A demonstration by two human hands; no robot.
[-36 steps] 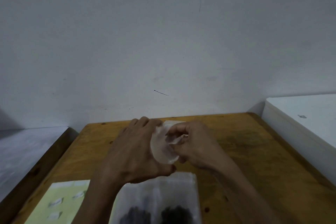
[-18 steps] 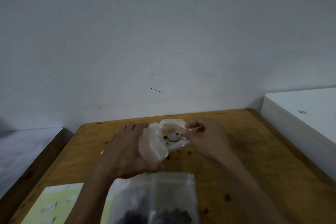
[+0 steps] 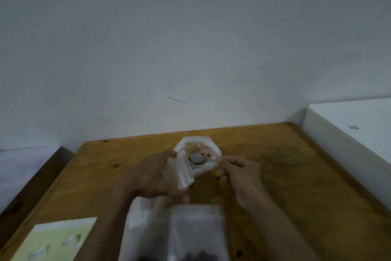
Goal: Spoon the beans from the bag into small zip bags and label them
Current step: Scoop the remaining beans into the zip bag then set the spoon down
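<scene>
A small clear zip bag (image 3: 197, 146) is held open above the wooden table (image 3: 296, 176), its mouth facing me. My left hand (image 3: 156, 176) grips its left side, fingers curled round the plastic. My right hand (image 3: 239, 169) pinches the bag's right edge together with what looks like a spoon handle; a pale spoon bowl (image 3: 197, 158) shows inside the bag, with a few dark beans around it. The big clear bag (image 3: 179, 233) of dark beans stands at the near edge, below my hands.
A pale green label sheet (image 3: 57, 239) with several stickers lies at the near left of the table. A white box-like surface (image 3: 349, 133) stands to the right and a grey ledge (image 3: 25, 161) to the left. The white wall is just behind the table.
The small bag was bunched between both hands a second ago. It is now spread open, my hands have moved apart, and the spoon bowl and beans show inside it.
</scene>
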